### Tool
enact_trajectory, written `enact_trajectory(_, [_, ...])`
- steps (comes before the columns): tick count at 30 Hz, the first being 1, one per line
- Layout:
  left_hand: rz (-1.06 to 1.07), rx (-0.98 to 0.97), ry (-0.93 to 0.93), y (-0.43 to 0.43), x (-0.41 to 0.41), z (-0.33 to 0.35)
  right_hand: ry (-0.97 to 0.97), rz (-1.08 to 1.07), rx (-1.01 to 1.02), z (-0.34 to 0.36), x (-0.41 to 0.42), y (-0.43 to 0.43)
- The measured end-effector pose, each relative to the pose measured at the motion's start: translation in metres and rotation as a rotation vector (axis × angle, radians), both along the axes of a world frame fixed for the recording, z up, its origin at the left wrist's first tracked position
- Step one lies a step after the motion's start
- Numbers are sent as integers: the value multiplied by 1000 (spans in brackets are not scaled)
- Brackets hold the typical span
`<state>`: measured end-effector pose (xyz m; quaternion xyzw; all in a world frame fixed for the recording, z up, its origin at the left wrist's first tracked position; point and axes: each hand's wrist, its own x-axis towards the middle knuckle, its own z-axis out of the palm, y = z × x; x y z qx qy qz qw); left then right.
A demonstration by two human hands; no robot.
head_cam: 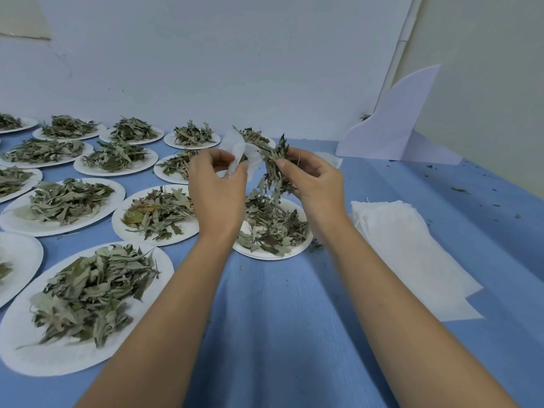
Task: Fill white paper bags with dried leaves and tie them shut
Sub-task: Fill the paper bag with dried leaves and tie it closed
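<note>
My left hand pinches a white paper bag held up above the table, its mouth turned toward the right. My right hand grips a bunch of dried leaves right beside the bag's mouth; some leaves hang down from the bunch. Directly below both hands sits a white plate with a pile of dried leaves on it.
Several white plates heaped with dried leaves cover the blue table to the left and back. A stack of flat white bags lies at the right. A white folded card stands at the back right by the wall.
</note>
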<state>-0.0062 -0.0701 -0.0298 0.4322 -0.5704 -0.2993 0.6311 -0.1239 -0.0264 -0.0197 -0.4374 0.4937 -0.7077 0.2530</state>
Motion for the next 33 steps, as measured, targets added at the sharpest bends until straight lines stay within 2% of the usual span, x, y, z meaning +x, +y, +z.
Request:
enact_trajectory(4, [-26,2,36,5,-6,5,50,35,26,-1,4,1])
enact_trajectory(9, [-128,88,130,8,-11,8,113,-19,55,1,5,3])
enact_trajectory(17, [-158,214,294,6,-13,8,141,-75,97,-2,4,2])
enact_trajectory(19, [-196,211,323,8,-14,9,203,-107,116,-4,2,1])
enact_trajectory(23, [-277,100,213,14,-17,9,535,-241,103,-8,4,1])
enact_trajectory(27, [-431,82,77,14,-16,8,681,-328,116,-5,2,0])
enact_trajectory(29, [-482,68,-27,14,-15,7,679,-335,150,-3,-2,0])
enact_trajectory(33, [-450,-57,-240,13,-12,6,459,-226,199,1,-2,2])
